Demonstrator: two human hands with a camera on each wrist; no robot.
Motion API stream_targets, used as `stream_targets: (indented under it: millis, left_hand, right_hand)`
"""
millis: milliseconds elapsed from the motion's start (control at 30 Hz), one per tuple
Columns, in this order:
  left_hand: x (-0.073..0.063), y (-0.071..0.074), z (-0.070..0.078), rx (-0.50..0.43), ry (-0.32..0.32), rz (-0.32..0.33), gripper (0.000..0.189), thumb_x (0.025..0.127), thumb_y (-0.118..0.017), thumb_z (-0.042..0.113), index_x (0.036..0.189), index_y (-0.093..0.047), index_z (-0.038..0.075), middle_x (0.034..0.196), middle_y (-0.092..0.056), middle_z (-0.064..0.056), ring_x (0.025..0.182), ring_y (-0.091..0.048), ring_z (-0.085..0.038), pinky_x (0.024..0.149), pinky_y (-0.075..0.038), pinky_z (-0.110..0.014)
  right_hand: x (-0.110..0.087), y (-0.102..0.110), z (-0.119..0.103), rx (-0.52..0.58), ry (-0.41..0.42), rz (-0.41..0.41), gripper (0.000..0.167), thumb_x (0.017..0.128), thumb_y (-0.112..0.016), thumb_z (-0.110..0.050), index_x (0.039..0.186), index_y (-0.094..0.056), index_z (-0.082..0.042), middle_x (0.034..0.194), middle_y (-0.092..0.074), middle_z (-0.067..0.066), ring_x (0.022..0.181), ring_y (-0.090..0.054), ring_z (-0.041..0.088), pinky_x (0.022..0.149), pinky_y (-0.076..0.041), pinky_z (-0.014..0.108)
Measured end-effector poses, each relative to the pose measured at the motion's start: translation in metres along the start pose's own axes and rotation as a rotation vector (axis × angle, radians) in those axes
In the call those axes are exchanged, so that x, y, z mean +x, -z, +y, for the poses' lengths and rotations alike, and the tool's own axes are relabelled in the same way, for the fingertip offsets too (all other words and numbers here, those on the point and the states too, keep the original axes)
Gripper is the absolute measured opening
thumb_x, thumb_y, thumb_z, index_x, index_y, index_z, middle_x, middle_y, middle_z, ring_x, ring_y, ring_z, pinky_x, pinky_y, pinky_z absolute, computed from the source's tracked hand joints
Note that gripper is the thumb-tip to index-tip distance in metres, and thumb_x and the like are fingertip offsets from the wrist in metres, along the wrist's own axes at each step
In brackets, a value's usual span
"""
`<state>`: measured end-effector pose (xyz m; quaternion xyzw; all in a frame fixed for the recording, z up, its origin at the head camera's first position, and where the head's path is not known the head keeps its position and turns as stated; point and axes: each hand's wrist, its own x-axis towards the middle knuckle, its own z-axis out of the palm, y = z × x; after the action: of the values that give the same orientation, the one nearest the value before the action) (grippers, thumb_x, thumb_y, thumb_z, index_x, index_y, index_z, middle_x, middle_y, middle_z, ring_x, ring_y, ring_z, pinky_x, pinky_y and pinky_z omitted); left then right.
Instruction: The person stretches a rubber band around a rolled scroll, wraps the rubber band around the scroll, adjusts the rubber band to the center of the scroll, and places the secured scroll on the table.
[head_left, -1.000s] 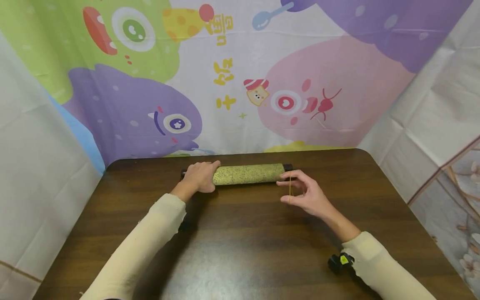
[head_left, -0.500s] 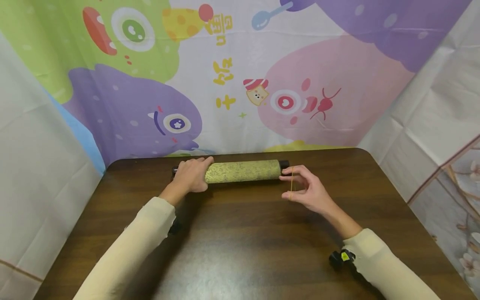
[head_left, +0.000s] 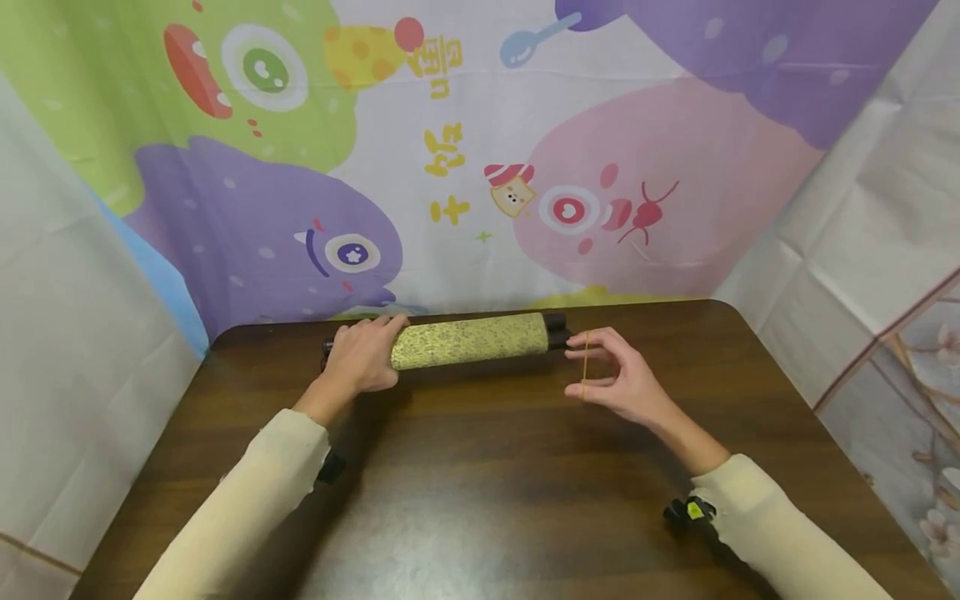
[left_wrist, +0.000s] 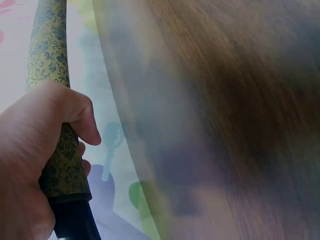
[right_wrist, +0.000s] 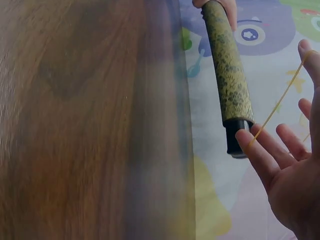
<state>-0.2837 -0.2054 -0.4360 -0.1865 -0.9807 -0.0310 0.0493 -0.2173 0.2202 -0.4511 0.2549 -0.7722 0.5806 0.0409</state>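
Observation:
In the head view a rolled-up scroll [head_left: 472, 340] in yellow-green floral brocade, with black rod ends [head_left: 557, 330], tilts slightly up to the right over the far part of the table. My left hand [head_left: 363, 354] grips it near its left end; the left wrist view shows the thumb wrapped over the brocade [left_wrist: 50, 55]. Thumb and fingers of my right hand [head_left: 630, 385] are spread apart, and a thin yellow rubber band [right_wrist: 280, 97] is stretched across them. Its fingertips are right at the scroll's right black end [right_wrist: 236, 140], with the band beside that end.
The brown wooden table [head_left: 480, 500] reaches to a hanging cloth [head_left: 465, 267] printed with cartoon monsters, close behind the scroll. Pale cloths hang at the left [head_left: 52, 333] and right [head_left: 862, 250]. A small black device [head_left: 686, 510] sits at the right wrist.
My left hand has shifted left with the scroll, its right end rising a little and coming out from behind the right fingers. The right hand has barely moved and keeps the band stretched.

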Motion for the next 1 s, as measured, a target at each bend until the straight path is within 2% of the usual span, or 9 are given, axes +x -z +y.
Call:
stream_targets:
  millis: [167, 267, 367, 433, 600, 800, 867, 1000]
  left_hand:
    - [-0.007, 0.0, -0.003, 0.024, -0.005, 0.038, 0.072, 0.077, -0.077, 0.013, 0.147, -0.061, 0.017, 0.128, -0.079, -0.013, 0.107, -0.075, -0.043, 0.081, -0.058, -0.06]
    - [-0.01, 0.001, -0.002, 0.028, -0.016, 0.053, 0.071, 0.076, -0.076, 0.012, 0.146, -0.062, 0.017, 0.123, -0.079, -0.012, 0.101, -0.074, -0.041, 0.078, -0.057, -0.058]
    - [-0.012, 0.002, -0.002, 0.026, -0.022, 0.064, 0.071, 0.075, -0.076, 0.012, 0.145, -0.062, 0.017, 0.122, -0.079, -0.012, 0.101, -0.073, -0.041, 0.078, -0.058, -0.058]
    - [-0.014, 0.002, -0.002, 0.028, -0.024, 0.073, 0.072, 0.075, -0.077, 0.012, 0.145, -0.063, 0.017, 0.123, -0.079, -0.012, 0.102, -0.074, -0.042, 0.078, -0.058, -0.058]
    - [-0.019, 0.003, -0.001, 0.036, -0.026, 0.093, 0.072, 0.073, -0.078, 0.012, 0.144, -0.064, 0.017, 0.122, -0.08, -0.011, 0.102, -0.074, -0.042, 0.077, -0.058, -0.058]
    - [-0.025, 0.003, 0.002, 0.03, -0.031, 0.11, 0.072, 0.074, -0.079, 0.012, 0.144, -0.065, 0.017, 0.122, -0.08, -0.011, 0.102, -0.074, -0.041, 0.075, -0.057, -0.057]
    - [-0.026, 0.002, 0.003, 0.032, -0.033, 0.118, 0.071, 0.073, -0.079, 0.012, 0.142, -0.065, 0.017, 0.123, -0.08, -0.011, 0.101, -0.074, -0.041, 0.075, -0.057, -0.056]
    - [-0.027, 0.002, 0.003, 0.05, -0.045, 0.125, 0.07, 0.073, -0.079, 0.013, 0.141, -0.066, 0.017, 0.122, -0.081, -0.012, 0.099, -0.074, -0.041, 0.074, -0.057, -0.056]
  right_hand:
    - [0.0, 0.005, 0.0, -0.177, 0.008, 0.007, 0.064, 0.082, -0.098, -0.002, 0.138, -0.069, -0.004, 0.143, -0.065, 0.015, 0.13, -0.076, 0.02, 0.089, -0.071, 0.046]
    - [-0.001, 0.008, 0.0, -0.25, 0.008, 0.008, 0.064, 0.08, -0.101, -0.006, 0.137, -0.07, -0.01, 0.141, -0.067, 0.011, 0.126, -0.075, 0.014, 0.091, -0.071, 0.05]
    - [-0.002, 0.011, 0.0, -0.302, 0.026, 0.008, 0.066, 0.079, -0.102, -0.008, 0.137, -0.071, -0.01, 0.137, -0.069, 0.013, 0.122, -0.071, 0.008, 0.09, -0.071, 0.051]
    - [-0.001, 0.012, 0.0, -0.327, 0.031, 0.006, 0.067, 0.078, -0.103, -0.01, 0.137, -0.071, -0.01, 0.135, -0.069, 0.014, 0.122, -0.068, 0.01, 0.09, -0.071, 0.05]
    - [-0.001, 0.014, 0.0, -0.351, 0.036, 0.006, 0.07, 0.076, -0.104, -0.012, 0.136, -0.069, -0.013, 0.136, -0.066, 0.012, 0.125, -0.063, 0.02, 0.086, -0.071, 0.053]
    - [-0.001, 0.017, 0.0, -0.344, 0.025, -0.005, 0.072, 0.077, -0.104, -0.012, 0.139, -0.067, -0.011, 0.14, -0.06, 0.011, 0.127, -0.054, 0.01, 0.081, -0.071, 0.051]
    - [-0.001, 0.018, 0.0, -0.339, 0.016, -0.016, 0.072, 0.077, -0.104, -0.013, 0.139, -0.067, -0.012, 0.141, -0.058, 0.011, 0.128, -0.054, 0.015, 0.079, -0.072, 0.05]
    - [-0.003, 0.02, -0.001, -0.329, -0.017, -0.053, 0.074, 0.078, -0.104, -0.016, 0.141, -0.066, -0.014, 0.145, -0.053, 0.012, 0.129, -0.055, 0.032, 0.077, -0.071, 0.047]
